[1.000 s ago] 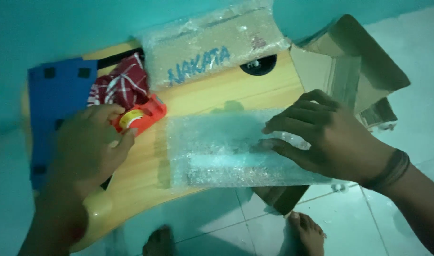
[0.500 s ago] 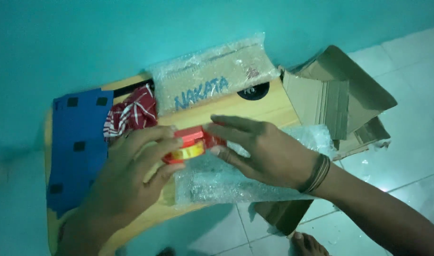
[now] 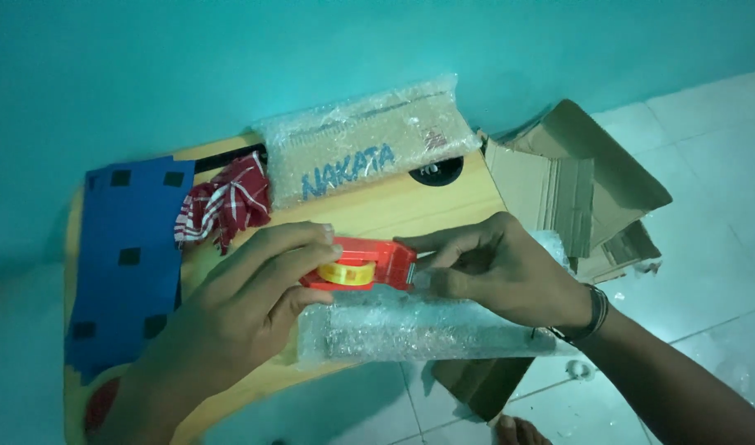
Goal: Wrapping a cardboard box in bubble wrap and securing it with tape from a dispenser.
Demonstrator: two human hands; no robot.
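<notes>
A red tape holder (image 3: 362, 265) with a yellow roll of tape in it sits just above a parcel wrapped in bubble wrap (image 3: 418, 330), at the front edge of the wooden bench (image 3: 377, 216). The left hand (image 3: 245, 317) has its fingers curled around the left end of the tape holder and grips it. The right hand (image 3: 501, 276) pinches the right end of the holder, at the spot where the tape comes out, with thumb and fingers pressed together. The parcel lies flat under both hands and sticks out past the bench edge. Behind them lies a longer box in bubble wrap (image 3: 365, 148), close to the teal wall. A red and white cloth (image 3: 222, 210) is bunched up beside it, next to a blue sheet with black squares (image 3: 126, 264). To the right, open cardboard boxes (image 3: 583, 194) rest on the white tiled floor (image 3: 707, 156); I cannot tell what is in them.
</notes>
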